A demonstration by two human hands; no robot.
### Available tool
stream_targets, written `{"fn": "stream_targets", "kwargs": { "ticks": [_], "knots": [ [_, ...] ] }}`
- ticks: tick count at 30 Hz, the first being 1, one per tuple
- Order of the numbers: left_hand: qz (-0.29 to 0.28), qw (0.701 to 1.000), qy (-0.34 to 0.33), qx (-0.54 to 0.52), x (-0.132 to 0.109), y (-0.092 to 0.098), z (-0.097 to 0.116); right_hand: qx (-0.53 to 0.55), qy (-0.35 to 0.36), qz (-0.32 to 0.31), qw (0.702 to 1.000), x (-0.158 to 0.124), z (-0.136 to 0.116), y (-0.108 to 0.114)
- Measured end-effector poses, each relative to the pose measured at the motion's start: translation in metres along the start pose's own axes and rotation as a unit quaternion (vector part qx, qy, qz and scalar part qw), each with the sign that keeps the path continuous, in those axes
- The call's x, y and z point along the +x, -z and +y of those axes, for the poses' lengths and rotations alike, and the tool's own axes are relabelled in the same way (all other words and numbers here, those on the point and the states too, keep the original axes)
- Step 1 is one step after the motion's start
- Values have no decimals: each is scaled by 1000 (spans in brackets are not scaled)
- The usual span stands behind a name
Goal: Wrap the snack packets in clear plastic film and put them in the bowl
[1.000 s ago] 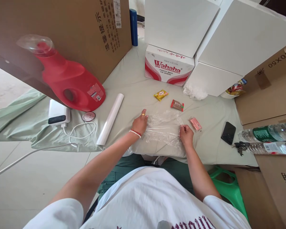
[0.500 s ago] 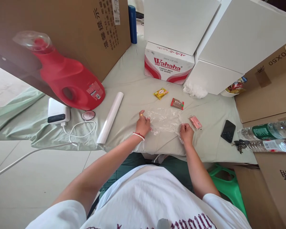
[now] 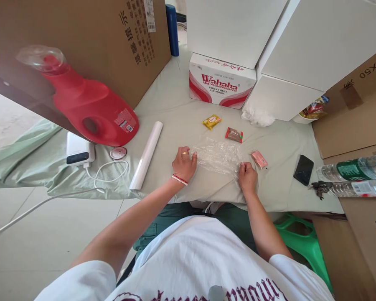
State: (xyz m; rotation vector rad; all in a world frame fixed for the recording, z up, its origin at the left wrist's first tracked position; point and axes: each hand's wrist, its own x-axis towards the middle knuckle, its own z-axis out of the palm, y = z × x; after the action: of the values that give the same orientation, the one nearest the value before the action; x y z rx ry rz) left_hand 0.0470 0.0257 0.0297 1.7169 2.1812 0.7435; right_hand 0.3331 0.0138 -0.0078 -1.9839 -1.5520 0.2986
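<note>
A crumpled sheet of clear plastic wrap (image 3: pixel 217 156) lies spread on the cloth-covered table between my two hands. My right hand (image 3: pixel 247 177) pinches its right edge, thumb against fingers. At the left edge, my left hand (image 3: pixel 184 164) rests with its thumb apart from the bent fingers; whether it touches the film I cannot tell. Just beyond the wrap are a yellow snack packet (image 3: pixel 212 121) and a brown-and-red snack packet (image 3: pixel 234 134). A pink packet (image 3: pixel 259 159) lies right of my right hand.
A white roll (image 3: pixel 146 155) lies to the left, near a red jug (image 3: pixel 95 110) and a white power bank (image 3: pixel 80 149) with its cable. A Wahaba-looking printed carton (image 3: pixel 222 81) stands behind. To the right are a phone (image 3: pixel 303 169), keys (image 3: pixel 320 189) and plastic bottles (image 3: pixel 360 168).
My left hand has shifted slightly left, its fingers drawn back from the film's edge. My right hand keeps its pinch. The film lies somewhat flatter, and the camera view has moved a little.
</note>
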Motion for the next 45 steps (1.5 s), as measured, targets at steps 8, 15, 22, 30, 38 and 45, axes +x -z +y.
{"fn": "stream_targets", "kwargs": {
  "ticks": [8,15,22,30,38,45],
  "knots": [
    [-195,974,41,-109,-3,-4,25,0,11,17,1000,-3,3,-2],
    [-225,922,68,-309,5,-14,2,3,9,14,1000,-4,2,-1],
    [-262,764,140,-572,2,25,-20,16,9,15,1000,-3,3,-2],
    [-211,903,135,-349,-4,13,-17,12,6,10,1000,-6,-1,0],
    [-23,996,-69,53,-35,16,-26,12,17,0,1000,-7,-2,-1],
    [-162,936,-311,41,-28,-1,-33,29,11,-3,1000,-8,-4,-1]
  ]
}}
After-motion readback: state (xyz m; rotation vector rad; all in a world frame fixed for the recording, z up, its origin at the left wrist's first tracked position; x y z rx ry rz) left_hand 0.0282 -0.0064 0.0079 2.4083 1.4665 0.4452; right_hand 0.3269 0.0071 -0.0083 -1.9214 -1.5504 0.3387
